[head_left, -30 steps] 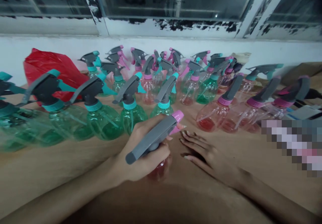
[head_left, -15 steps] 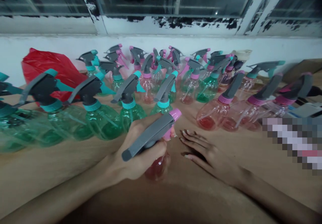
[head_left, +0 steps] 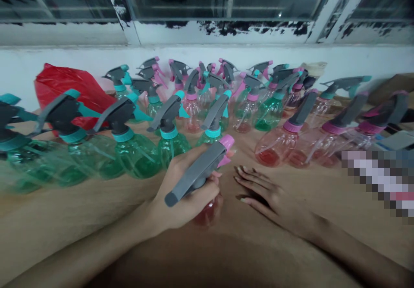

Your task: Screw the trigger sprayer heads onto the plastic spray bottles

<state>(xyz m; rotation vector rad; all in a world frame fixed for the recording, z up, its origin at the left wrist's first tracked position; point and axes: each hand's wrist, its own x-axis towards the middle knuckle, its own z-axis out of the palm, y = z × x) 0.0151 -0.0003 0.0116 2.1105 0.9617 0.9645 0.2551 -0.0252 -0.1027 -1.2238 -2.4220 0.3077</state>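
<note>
My left hand (head_left: 184,189) is wrapped round the neck of a spray bottle (head_left: 197,173) with a grey head, a pink nozzle and a clear reddish body. The fingers hide most of its collar and part of the trigger. To the right, my right hand (head_left: 265,189) lies palm down on the wooden table (head_left: 252,245), fingers stretched out and holding nothing. Just beyond the left hand stand green spray bottles (head_left: 137,158) with turquoise collars. Past the right hand are pink spray bottles (head_left: 274,145) with grey heads.
A red plastic bag (head_left: 71,85) sits at the back left. More spray bottles, green and pink mixed, crowd the back against the white wall (head_left: 19,72). A brown cardboard piece (head_left: 393,89) is at the back right. A blurred-out patch covers something on the right.
The whole view has shifted slightly, so things sit a little farther right. The left hand still grips the spray bottle, whose pink trigger shows more now. The right hand stays flat.
</note>
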